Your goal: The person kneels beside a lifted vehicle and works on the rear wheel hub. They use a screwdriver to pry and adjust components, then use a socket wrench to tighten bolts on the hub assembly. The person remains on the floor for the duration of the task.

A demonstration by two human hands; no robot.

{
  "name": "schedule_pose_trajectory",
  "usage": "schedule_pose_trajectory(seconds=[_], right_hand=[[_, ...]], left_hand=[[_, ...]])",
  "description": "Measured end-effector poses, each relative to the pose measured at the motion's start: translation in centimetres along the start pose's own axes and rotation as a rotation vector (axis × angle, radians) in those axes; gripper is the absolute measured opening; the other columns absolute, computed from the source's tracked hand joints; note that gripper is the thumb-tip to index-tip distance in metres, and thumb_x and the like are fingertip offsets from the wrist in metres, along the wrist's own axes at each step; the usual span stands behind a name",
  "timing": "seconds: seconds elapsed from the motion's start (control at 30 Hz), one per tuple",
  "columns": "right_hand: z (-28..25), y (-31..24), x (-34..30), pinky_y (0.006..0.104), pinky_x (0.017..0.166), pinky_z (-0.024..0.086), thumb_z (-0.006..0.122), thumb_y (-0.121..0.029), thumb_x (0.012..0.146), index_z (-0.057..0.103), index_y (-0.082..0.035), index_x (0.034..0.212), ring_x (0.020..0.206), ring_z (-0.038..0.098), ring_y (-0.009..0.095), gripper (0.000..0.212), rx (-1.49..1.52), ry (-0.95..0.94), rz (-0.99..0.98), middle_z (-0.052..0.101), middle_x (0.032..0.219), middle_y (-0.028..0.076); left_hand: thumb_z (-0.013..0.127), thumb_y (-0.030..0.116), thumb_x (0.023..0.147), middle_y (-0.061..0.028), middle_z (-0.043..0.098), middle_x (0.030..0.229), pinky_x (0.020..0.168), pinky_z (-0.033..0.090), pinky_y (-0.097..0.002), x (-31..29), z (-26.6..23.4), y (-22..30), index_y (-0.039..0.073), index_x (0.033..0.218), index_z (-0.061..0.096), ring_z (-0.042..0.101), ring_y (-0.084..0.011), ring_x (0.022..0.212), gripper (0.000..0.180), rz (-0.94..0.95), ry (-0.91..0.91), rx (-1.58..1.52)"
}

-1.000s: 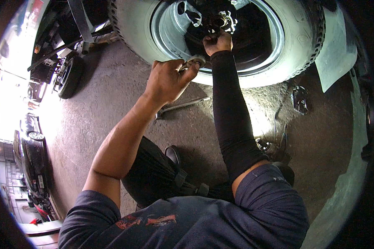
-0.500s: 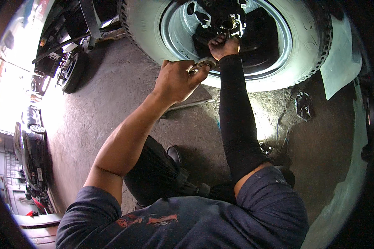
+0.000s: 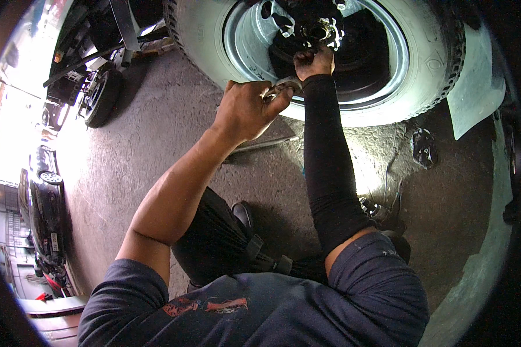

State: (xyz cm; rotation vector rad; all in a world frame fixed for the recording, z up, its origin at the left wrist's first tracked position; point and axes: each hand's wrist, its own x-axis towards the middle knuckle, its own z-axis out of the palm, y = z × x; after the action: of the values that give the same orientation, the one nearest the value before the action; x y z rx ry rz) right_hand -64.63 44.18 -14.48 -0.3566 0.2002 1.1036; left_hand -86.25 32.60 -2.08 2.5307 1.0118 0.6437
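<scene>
A large wheel with a tyre and a silvery rim fills the top of the view. At its dark centre is a hub with a shiny, greasy opening. My right hand, below a black sleeve, is inside the rim with fingers curled just under the opening; what they hold, if anything, is hidden. My left hand is closed on a small curved metal part in front of the rim's lower edge, beside my right wrist. I cannot make out that part's exact kind.
A metal bar lies on the concrete floor below the wheel. To the right are a crumpled dark object and a pale hanging panel. A small wheel and a dark car stand at left.
My right hand has shifted slightly, its fingers curling more out of sight under the hub opening. My left hand stays nearly in place with the metal part.
</scene>
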Motion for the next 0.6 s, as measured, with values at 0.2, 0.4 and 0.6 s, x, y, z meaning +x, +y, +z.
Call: schedule_pose_trajectory(seconds=[0.2,0.4,0.6], right_hand=[[0.32,0.06,-0.57,0.0346,0.059,0.038,0.044,-0.024,0.100,0.050,-0.008,0.084,0.060,0.039,0.019,0.023,0.020,-0.028,0.037,0.042,0.069,0.004],[0.20,-0.20,-0.42,0.0343,0.058,0.039,0.045,-0.026,0.102,0.050,-0.007,0.083,0.060,0.040,0.017,0.027,0.052,-0.025,0.054,0.041,0.069,0.003],[-0.02,-0.40,0.07,0.0335,0.058,0.039,0.046,-0.029,0.103,0.050,-0.007,0.083,0.061,0.041,0.017,0.031,0.045,-0.013,0.019,0.044,0.070,0.003]], left_hand=[[0.061,0.052,0.099,-0.0227,0.069,0.071,0.078,0.055,-0.0477,0.05,-0.17,0.18,-0.003,0.086,0.075,0.072,-0.0378,0.072,0.058,-0.040,-0.036,0.043],[0.060,0.054,0.098,-0.0225,0.072,0.077,0.086,0.056,-0.0482,-0.04,0.06,-0.02,-0.004,0.088,0.076,0.074,-0.0375,0.081,0.061,-0.022,0.001,0.029],[0.061,0.054,0.097,-0.0219,0.071,0.071,0.081,0.057,-0.0478,-0.06,0.01,0.03,-0.005,0.089,0.076,0.074,-0.0371,0.074,0.061,-0.036,-0.019,0.008]])
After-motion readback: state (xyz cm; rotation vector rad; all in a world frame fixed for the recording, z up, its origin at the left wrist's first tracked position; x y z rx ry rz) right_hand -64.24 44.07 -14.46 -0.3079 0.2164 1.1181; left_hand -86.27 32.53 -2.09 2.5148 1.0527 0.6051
